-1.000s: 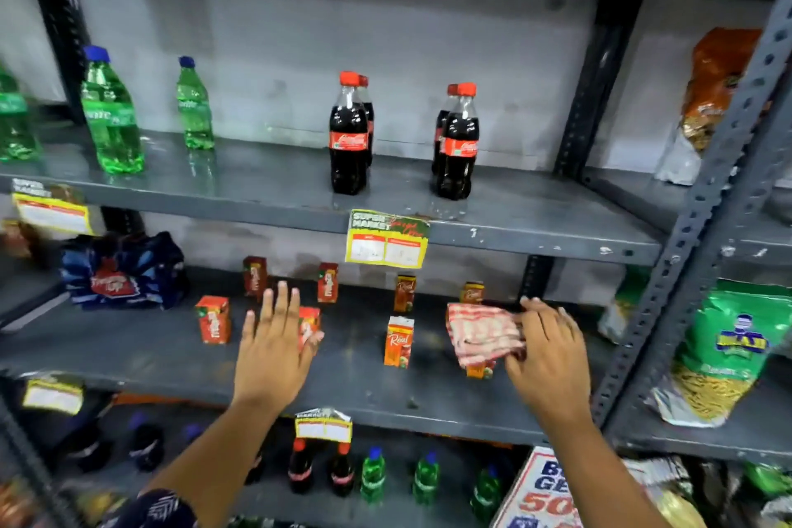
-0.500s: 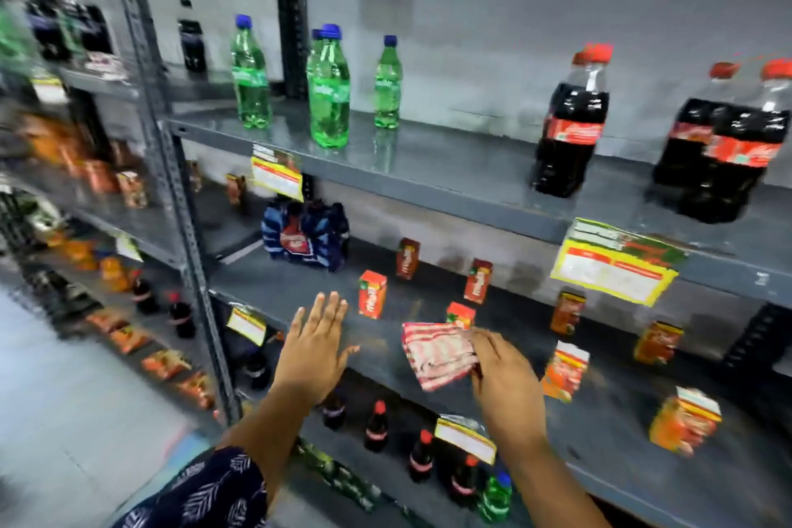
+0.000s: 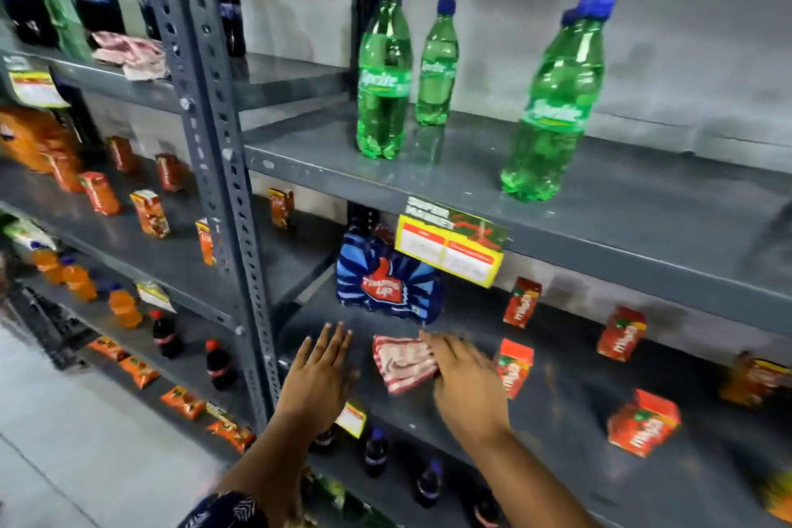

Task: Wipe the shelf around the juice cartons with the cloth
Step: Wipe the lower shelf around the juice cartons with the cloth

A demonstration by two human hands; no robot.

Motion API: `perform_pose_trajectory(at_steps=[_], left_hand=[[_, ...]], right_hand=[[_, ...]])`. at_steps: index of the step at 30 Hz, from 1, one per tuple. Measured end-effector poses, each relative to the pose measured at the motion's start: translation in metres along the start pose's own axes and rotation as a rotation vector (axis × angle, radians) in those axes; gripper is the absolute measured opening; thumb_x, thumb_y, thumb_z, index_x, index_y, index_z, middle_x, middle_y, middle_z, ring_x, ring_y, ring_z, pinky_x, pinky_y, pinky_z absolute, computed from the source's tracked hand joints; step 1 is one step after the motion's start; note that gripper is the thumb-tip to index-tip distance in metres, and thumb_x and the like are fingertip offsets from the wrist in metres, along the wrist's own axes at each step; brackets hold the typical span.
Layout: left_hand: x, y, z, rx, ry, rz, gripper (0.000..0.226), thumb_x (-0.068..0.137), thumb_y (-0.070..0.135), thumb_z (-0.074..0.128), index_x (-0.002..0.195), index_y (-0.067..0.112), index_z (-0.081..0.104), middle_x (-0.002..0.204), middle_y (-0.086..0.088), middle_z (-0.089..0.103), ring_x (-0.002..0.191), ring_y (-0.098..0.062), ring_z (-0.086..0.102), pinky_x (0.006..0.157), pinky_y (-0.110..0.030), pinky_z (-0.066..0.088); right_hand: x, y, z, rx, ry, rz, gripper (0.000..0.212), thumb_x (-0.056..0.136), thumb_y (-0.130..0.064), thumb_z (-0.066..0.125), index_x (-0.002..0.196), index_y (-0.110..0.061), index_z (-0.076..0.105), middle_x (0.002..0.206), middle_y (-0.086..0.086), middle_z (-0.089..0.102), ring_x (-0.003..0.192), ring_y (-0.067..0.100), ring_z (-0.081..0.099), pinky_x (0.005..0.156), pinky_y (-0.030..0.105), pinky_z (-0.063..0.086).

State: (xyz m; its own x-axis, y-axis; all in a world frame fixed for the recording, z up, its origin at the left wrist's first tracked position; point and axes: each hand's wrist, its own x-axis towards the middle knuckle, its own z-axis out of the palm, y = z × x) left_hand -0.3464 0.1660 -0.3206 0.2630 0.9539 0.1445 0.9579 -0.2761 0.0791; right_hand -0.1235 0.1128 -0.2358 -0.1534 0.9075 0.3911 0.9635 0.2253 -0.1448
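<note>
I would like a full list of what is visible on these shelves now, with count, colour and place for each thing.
green bottles: three clearly, maybe a fourth behind; green, blue caps; upper shelf.
price tag: one, yellow and red; front edge of upper shelf.
blue pack: one, blue with red logo; middle shelf, left end.
juice cartons: about six in this bay, red-orange; spread over middle shelf; more in the left bay.
cloth: one, red-and-white striped; on middle shelf.
second cloth: one, pinkish; upper shelf of left bay.
dark bottles: several, count unclear; lower shelf and top left.
orange bottles: about three; lower left.
left hand: open, empty, beside the cloth.
right hand: fingers on the cloth.
</note>
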Motion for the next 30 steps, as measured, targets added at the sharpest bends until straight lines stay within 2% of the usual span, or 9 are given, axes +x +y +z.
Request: perform_pose_trajectory(at_steps=[5,7,9,11,14,22,24,27,30], left_hand=[[0.035,-0.049,0.013,-0.071,-0.062,0.091,0.066,0.096,0.049,0.015,0.15,0.015,-0.002,0.159,-0.001,-0.005,0.139,-0.015,-0.021,0.117,-0.035,-0.007],[0.043,-0.058,0.021,-0.088,-0.069,0.137,0.068,0.096,0.05,0.017,0.15,0.014,-0.005,0.157,0.0,-0.01,0.139,-0.014,-0.022,0.117,-0.033,-0.008],[0.046,-0.062,0.028,-0.139,-0.061,0.15,0.071,0.095,0.055,0.016,0.15,0.016,-0.007,0.155,0.001,-0.013,0.142,-0.013,-0.021,0.117,-0.032,-0.009],[0.048,-0.061,0.036,-0.173,-0.053,0.165,0.073,0.093,0.058,0.017,0.15,0.018,-0.006,0.157,0.001,-0.01,0.144,-0.013,-0.016,0.118,-0.032,-0.008],[0.051,-0.059,0.049,-0.189,-0.074,0.172,0.071,0.094,0.055,0.019,0.151,0.019,-0.002,0.161,-0.001,-0.001,0.146,-0.015,-0.009,0.119,-0.034,-0.006],[0.051,-0.061,0.057,-0.211,-0.059,0.144,0.074,0.09,0.058,0.005,0.151,0.016,0.009,0.16,-0.002,0.01,0.146,-0.014,-0.004,0.119,-0.034,-0.004],[0.05,-0.061,0.056,-0.195,-0.073,0.168,0.069,0.094,0.056,0.013,0.151,0.016,0.01,0.16,-0.001,0.01,0.145,-0.013,-0.008,0.118,-0.033,-0.006],[0.048,-0.061,0.052,-0.17,-0.088,0.204,0.071,0.094,0.057,0.015,0.151,0.015,0.011,0.161,-0.002,0.009,0.146,-0.015,-0.006,0.117,-0.034,-0.008],[0.046,-0.054,0.047,-0.132,-0.042,0.251,0.073,0.092,0.057,0.009,0.15,0.013,0.014,0.16,-0.003,0.011,0.144,-0.016,-0.008,0.117,-0.037,-0.007]], right_hand=[[0.071,-0.035,0.047,-0.118,-0.07,-0.021,0.058,0.058,-0.01,0.076,0.113,-0.025,0.066,0.105,-0.005,0.071,0.096,0.019,0.067,0.065,0.032,0.059],[0.087,-0.038,0.074,-0.165,-0.191,-0.038,0.05,0.074,-0.012,0.064,0.122,-0.024,0.059,0.122,0.0,0.064,0.114,0.024,0.058,0.083,0.038,0.055],[0.089,-0.039,0.105,-0.12,-0.393,-0.005,0.051,0.087,-0.017,0.049,0.137,-0.024,0.044,0.145,0.004,0.046,0.135,0.026,0.038,0.105,0.046,0.038],[0.081,-0.041,0.127,-0.058,-0.489,0.069,0.056,0.09,-0.024,0.042,0.145,-0.031,0.029,0.155,0.001,0.03,0.142,0.024,0.024,0.113,0.05,0.024],[0.081,-0.043,0.139,-0.038,-0.445,0.119,0.06,0.089,-0.028,0.04,0.146,-0.034,0.024,0.155,-0.002,0.03,0.142,0.023,0.025,0.113,0.051,0.022],[0.023,-0.05,0.108,0.005,-0.371,0.079,0.063,0.08,-0.016,0.049,0.138,-0.038,0.042,0.141,-0.009,0.051,0.131,0.017,0.045,0.106,0.033,0.039],[-0.008,-0.054,0.087,0.06,-0.309,0.048,0.058,0.065,-0.019,0.061,0.117,-0.042,0.062,0.118,-0.017,0.067,0.109,0.009,0.063,0.089,0.024,0.052],[-0.025,-0.052,0.064,0.115,-0.248,0.068,0.051,0.059,-0.023,0.052,0.103,-0.044,0.065,0.095,-0.02,0.073,0.084,0.005,0.069,0.071,0.02,0.055],[-0.002,-0.037,0.054,0.023,-0.18,0.059,0.044,0.064,-0.02,0.052,0.103,-0.035,0.068,0.103,-0.011,0.073,0.097,0.013,0.068,0.078,0.028,0.056]])
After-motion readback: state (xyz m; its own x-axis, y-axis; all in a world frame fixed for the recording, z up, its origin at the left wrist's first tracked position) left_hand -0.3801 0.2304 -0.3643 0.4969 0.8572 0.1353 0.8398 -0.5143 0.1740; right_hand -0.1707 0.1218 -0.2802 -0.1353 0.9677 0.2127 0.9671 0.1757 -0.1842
